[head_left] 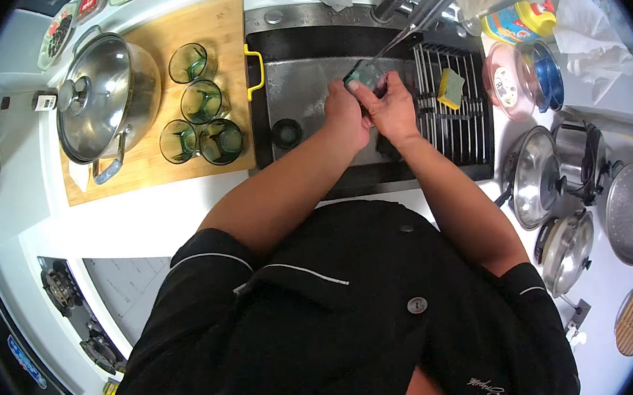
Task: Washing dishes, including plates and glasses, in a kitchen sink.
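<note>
Over the black sink (294,79) a tinted drinking glass (365,76) is held between both hands. My left hand (344,112) wraps its left side, and my right hand (391,110) grips it from the right, thumb near the rim. A thin stream of water (390,43) runs from the metal faucet (434,0) to the glass. Several green-tinted glasses (201,101) stand on the wooden cutting board (228,23) left of the sink. The fingers hide much of the held glass.
A lidded steel pot (140,83) sits on the board's left part. Right of my hands, a yellow-green sponge (450,88) lies on a metal drying rack (429,124). Further right are a pink bowl (494,86), a yellow bottle (519,22) and lidded pans (537,176).
</note>
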A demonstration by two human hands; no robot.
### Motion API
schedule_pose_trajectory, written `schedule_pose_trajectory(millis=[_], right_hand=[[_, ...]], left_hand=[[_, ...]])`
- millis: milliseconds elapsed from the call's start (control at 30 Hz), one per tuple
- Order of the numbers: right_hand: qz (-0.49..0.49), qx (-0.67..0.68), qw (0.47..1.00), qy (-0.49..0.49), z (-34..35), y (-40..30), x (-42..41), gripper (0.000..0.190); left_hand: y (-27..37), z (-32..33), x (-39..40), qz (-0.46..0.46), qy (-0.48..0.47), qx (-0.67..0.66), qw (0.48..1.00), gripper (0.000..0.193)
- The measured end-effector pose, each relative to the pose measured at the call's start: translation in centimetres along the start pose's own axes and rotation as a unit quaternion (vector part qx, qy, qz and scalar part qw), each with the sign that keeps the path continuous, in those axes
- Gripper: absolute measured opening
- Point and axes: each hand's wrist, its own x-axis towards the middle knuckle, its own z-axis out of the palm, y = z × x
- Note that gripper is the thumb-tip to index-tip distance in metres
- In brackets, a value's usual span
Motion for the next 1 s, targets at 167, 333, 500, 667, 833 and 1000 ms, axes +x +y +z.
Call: schedule_pose_trajectory(millis=[167,333,500,667,833,1000], right_hand=[[0.107,0.077,0.989,0.065,1.1,5.1,3.5,0.058],[0.038,0.078,0.996,0.038,2.5,-0.5,0.7,0.059],[0.249,0.183,0.951,0.009,0.1,-3.1,2.3,0.059],[0.07,0.126,0.99,0.01,2.8,2.7,2.9,0.044],[0.225,0.41,0.882,-0.065,1.7,0.1,3.1,0.03],[0.179,0.365,0.909,-0.09,1.8,0.3,2.9,0.03]], left_hand=[[-1.2,1.3,-1.2,-0.027,0.058,0.062,0.996,0.037],[0.2,0.3,-0.6,0.114,0.052,0.163,0.979,0.041],[-0.4,0.4,-1.8,0.233,0.031,0.283,0.93,0.038],[-0.6,0.1,-0.2,0.234,0.017,0.244,0.941,0.041],[-0.6,-1.6,-0.8,0.417,0.004,0.521,0.744,0.059],[0.1,-1.9,-0.6,0.424,-0.012,0.508,0.75,0.069]])
